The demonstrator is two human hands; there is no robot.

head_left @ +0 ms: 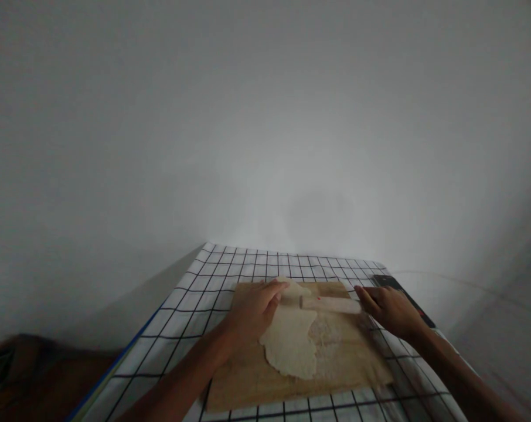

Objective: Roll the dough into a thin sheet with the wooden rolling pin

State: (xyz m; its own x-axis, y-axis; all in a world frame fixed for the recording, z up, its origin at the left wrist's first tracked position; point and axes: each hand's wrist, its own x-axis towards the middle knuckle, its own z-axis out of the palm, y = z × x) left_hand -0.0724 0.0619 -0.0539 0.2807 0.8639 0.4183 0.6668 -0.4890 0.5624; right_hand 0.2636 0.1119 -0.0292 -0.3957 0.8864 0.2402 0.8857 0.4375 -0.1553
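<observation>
A thin, uneven sheet of pale dough (pixel 289 343) lies on a wooden board (pixel 239 381). My left hand (pixel 259 302) rests at the dough's upper left, its fingers stretched out flat and pointing right. In my right hand (pixel 391 310) is the right end of a light wooden rolling pin (pixel 331 304); the fingers are closed round it. The pin lies roughly level across the board, its left end over the dough's upper right part. What lies under my left palm is hidden. Flour dusts the board right of the dough.
A white tablecloth with a black grid (pixel 181 316) covers the table under the board. At the right edge lies a dark, flat, long object (pixel 406 296), partly behind my right hand. A plain wall (pixel 265 146) rises behind the table. Something brown (pixel 41 369) stands low at the left.
</observation>
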